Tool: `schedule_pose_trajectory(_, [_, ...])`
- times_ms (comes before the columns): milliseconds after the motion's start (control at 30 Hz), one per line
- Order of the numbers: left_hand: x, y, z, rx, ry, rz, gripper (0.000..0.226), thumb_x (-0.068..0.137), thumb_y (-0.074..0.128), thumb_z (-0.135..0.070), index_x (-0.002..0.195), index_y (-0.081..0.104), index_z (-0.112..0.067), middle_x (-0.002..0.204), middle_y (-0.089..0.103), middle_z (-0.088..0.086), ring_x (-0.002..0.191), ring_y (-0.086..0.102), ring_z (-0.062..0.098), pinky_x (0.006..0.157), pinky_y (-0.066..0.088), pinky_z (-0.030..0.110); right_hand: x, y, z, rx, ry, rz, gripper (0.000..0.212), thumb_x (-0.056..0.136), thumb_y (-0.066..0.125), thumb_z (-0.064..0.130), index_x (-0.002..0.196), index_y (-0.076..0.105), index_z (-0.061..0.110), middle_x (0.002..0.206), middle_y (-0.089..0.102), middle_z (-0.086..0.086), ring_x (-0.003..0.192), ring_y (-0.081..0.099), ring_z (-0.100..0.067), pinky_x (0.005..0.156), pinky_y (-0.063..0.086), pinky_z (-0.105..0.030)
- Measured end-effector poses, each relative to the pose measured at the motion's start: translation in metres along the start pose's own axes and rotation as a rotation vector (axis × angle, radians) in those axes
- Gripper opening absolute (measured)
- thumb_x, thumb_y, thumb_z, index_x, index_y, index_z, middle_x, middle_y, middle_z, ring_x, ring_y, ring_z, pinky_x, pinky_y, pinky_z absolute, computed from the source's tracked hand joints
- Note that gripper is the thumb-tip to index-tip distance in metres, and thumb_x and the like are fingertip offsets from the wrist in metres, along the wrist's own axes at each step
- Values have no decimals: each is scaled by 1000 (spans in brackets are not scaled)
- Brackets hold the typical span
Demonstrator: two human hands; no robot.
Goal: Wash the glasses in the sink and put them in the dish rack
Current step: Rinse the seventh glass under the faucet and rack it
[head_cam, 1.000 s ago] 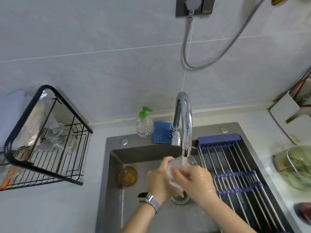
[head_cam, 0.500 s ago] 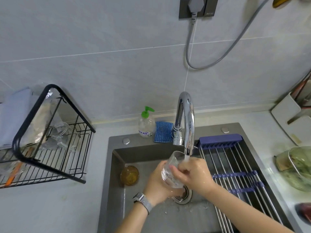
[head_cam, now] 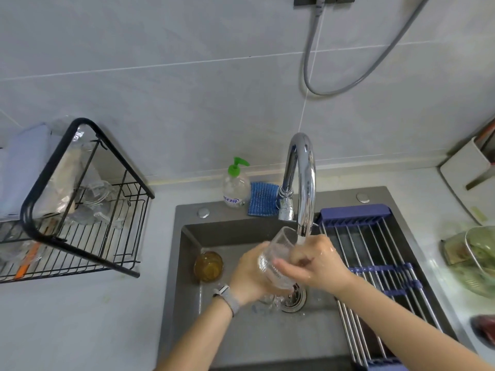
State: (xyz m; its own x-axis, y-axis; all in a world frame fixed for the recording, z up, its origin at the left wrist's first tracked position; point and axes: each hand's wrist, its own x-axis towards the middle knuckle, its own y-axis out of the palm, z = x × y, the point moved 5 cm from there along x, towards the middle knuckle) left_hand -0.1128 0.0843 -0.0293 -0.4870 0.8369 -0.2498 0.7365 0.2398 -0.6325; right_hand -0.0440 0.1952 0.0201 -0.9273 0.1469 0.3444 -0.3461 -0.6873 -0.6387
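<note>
Under the faucet (head_cam: 301,180), we grip the clear glass (head_cam: 277,259) tilted, left hand (head_cam: 250,275) and right hand (head_cam: 317,262) fingers wrapped around it.

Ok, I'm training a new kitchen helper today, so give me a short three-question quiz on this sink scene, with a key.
1. True or false: both hands hold the clear glass under the running faucet.
2. Which glass waits on the sink floor? A) amber glass B) blue glass C) red mug
3. Fill in: the black dish rack stands to the ____ of the sink.

Key:
1. True: the left hand cups it from the left, and the right hand grips it from the right.
2. A: the amber glass sits left of the hands.
3. Left.
</note>
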Motion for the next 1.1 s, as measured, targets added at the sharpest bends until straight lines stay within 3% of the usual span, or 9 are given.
schedule_pose_trajectory(167, [0,8,-12,147,-204,-176,71,66,65,-61,124,31,-42,105,63,-11,85,68,22,66,53,31,-4,9,-7,-152,630,-236,66,80,68,48,36,30,18,34,30,4,37,39,-17,46,37,-28])
schedule_pose_trajectory(267, [1,8,-8,84,-145,-78,69,58,71,-60,118,41,-42,103,56,-19,85,65,9,69,56,32,-9,14,-8,-133,576,-183,64,80,54,56,38,33,13,33,35,-1,36,41,-16,45,34,-24])
schedule_pose_trajectory(367, [0,4,-2,-160,-62,73,70,55,81,-46,117,54,-30,100,53,-23,92,58,-3,76,45,11,-8,10,-2,42,235,-9,60,84,60,51,40,45,13,37,38,1,35,34,-11,42,27,-14])
schedule_pose_trajectory(467, [-3,5,-1,-314,-62,83,67,58,89,-26,116,55,-27,104,63,-17,97,63,0,82,46,10,-6,0,-4,68,-19,108,60,92,60,48,42,48,16,39,40,3,36,37,-9,45,27,-10])
schedule_pose_trajectory(633, [0,8,-14,-253,-120,-119,70,56,77,-59,119,52,-42,107,65,-24,97,62,-6,87,54,31,-7,-3,-16,92,621,-319,51,76,74,36,44,37,23,39,32,10,39,29,-5,45,29,-22])
schedule_pose_trajectory(767, [-9,2,-18,-349,-114,-123,61,60,83,-50,112,53,-39,102,63,-26,91,60,-10,77,49,18,-25,3,-2,293,659,-572,35,68,83,32,75,48,32,75,50,6,70,49,-7,68,43,-25])
schedule_pose_trajectory(867, [-16,5,-19,-577,-124,-47,54,64,88,-23,107,56,-31,91,69,-18,75,65,-5,61,48,12,-38,23,-5,628,778,-521,71,56,84,42,114,44,52,112,58,7,106,60,-15,92,50,-38])
schedule_pose_trajectory(967, [-30,17,-12,-659,-181,-6,61,65,85,-32,117,54,-26,78,70,-7,54,61,5,49,47,22,-49,38,-14,838,873,-384,83,52,86,61,123,44,58,119,68,3,109,67,-21,94,52,-52])
schedule_pose_trajectory(1100, [-41,30,-8,-752,-305,-37,73,61,77,-55,123,53,-24,73,68,0,56,59,12,52,49,27,-59,53,-12,1070,1060,-428,83,64,57,86,122,62,27,113,69,-12,86,71,-25,70,58,-40])
